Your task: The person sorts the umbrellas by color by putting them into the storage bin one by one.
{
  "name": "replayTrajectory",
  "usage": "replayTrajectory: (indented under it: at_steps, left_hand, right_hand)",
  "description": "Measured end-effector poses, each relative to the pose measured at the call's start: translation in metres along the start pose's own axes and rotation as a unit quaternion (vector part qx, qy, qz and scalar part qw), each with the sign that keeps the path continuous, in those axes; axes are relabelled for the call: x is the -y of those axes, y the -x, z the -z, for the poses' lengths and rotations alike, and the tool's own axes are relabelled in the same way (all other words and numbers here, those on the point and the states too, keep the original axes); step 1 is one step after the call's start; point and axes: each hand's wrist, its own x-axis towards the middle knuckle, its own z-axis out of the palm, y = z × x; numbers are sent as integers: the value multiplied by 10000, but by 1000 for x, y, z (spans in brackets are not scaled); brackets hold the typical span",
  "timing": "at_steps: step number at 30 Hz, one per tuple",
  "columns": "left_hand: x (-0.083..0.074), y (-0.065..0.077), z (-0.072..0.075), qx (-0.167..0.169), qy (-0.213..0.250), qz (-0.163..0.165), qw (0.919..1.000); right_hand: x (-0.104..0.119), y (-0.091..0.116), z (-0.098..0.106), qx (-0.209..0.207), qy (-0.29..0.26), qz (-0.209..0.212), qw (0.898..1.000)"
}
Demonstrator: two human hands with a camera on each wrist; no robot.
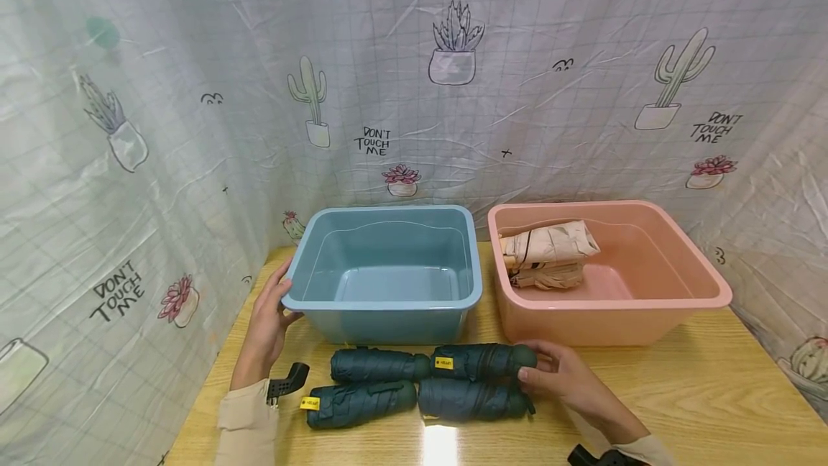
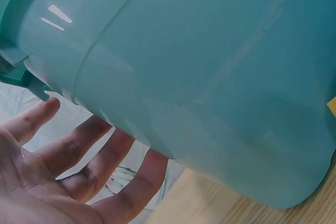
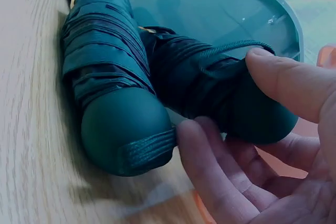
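My left hand [image 1: 267, 322] is at the left end of a blue bin [image 1: 383, 305], its fingertips [image 2: 156, 167] against the outer wall. Several dark green folded umbrellas lie in two rows in front of the bin. My right hand [image 1: 550, 372] holds the round handle end of the back right umbrella [image 1: 475, 361], thumb on one side and fingers around the other. Right beside those fingers lies the front right umbrella [image 3: 126, 124], its wrist strap looped at the handle. Farther left are the back left umbrella [image 1: 375, 365] and the front left umbrella [image 1: 361, 405], which has a yellow tag.
To the right of the blue bin stands a pink bin [image 1: 614, 305] with beige folded umbrellas [image 1: 550, 243] in its left part. Both bins stand toward the back of a wooden table [image 1: 698, 394]. A printed curtain [image 1: 401, 78] hangs behind and along the sides.
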Motion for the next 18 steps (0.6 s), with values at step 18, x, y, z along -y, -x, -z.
replayTrajectory:
  at_steps: [18]
  left_hand:
    - [1,0,0,-34,-17,52,10000]
  right_hand:
    - [26,-4,-21,-667,248,29,9975]
